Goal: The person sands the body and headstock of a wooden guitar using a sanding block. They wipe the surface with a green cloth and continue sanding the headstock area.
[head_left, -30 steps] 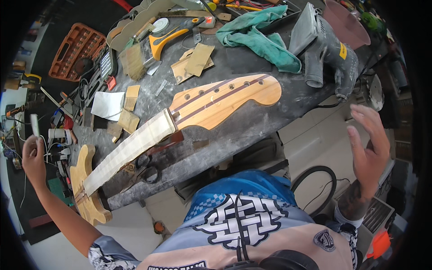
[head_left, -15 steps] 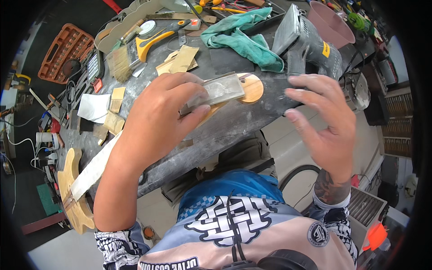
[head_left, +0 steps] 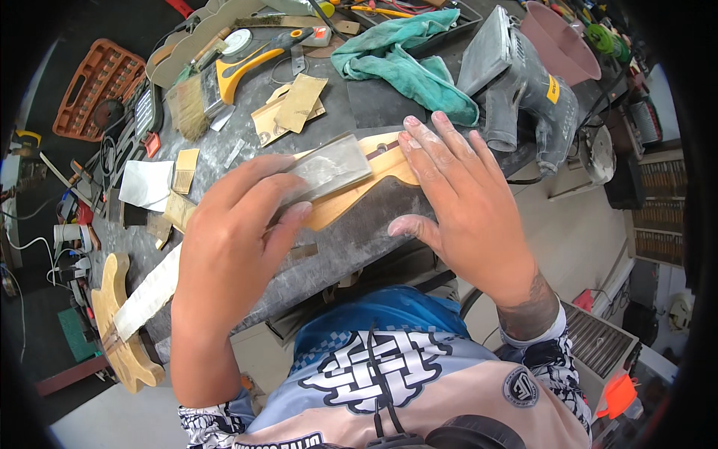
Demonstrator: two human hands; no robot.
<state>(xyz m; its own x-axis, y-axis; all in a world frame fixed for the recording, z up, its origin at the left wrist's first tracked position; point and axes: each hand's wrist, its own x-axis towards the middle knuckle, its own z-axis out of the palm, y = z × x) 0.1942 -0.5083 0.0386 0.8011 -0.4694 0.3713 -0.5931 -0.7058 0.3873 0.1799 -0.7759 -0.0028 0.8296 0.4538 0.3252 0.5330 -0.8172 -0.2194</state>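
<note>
An unfinished wooden guitar lies diagonally across the workbench. Its pale body (head_left: 123, 329) is at the lower left and its headstock (head_left: 329, 212) at the centre. White covering (head_left: 149, 292) runs along the neck. My left hand (head_left: 243, 224) grips a flat grey rectangular block (head_left: 333, 168), probably a sanding block, which rests on the headstock. My fingers wrap around the block's left end. My right hand (head_left: 456, 187) lies flat on the headstock's right end, fingers stretched out and thumb spread away. Whitish dust coats its fingertips. The middle of the neck is hidden behind my left hand.
Sandpaper pieces (head_left: 299, 103), a yellow-handled brush (head_left: 239, 75) and a green cloth (head_left: 404, 67) lie beyond the guitar. A dusty power sander (head_left: 516, 82) and pink bowl (head_left: 561, 41) stand at the far right. An orange tool case (head_left: 97, 90) is at the left.
My right hand has come in from the right and now lies on the headstock. My left hand and the block have shifted left and nearer, uncovering more of the headstock.
</note>
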